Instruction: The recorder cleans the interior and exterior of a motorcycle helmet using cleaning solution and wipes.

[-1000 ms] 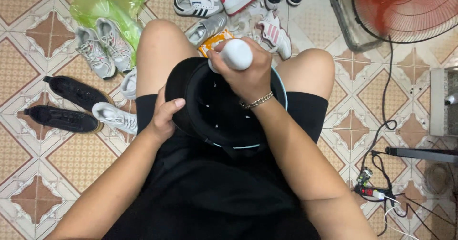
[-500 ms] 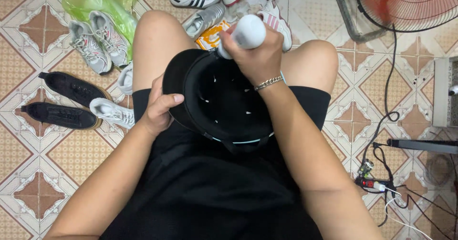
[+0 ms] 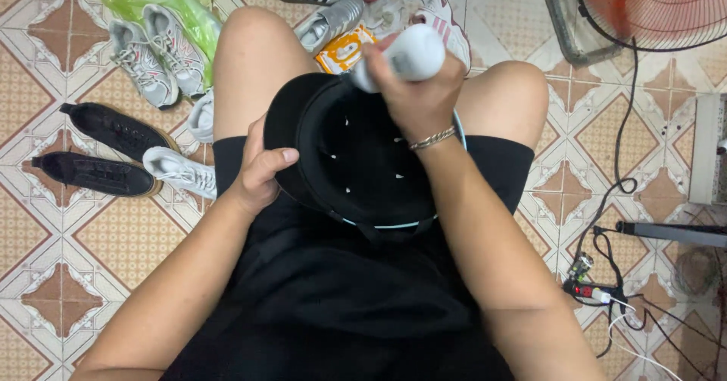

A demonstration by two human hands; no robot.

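Head view is showing a black helmet (image 3: 363, 161) lying upturned on the person's lap — the left hand (image 3: 261, 173) is gripping its rim, while the right hand (image 3: 416, 97) is clenching a white cylindrical bottle (image 3: 401, 55) over its far edge — sneakers (image 3: 155, 63) are sitting on the tiled floor (image 3: 68, 252).

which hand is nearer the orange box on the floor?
Right. The right hand, gripping the white bottle, sits just beside the orange box. The left hand holds the black helmet rim, farther back.
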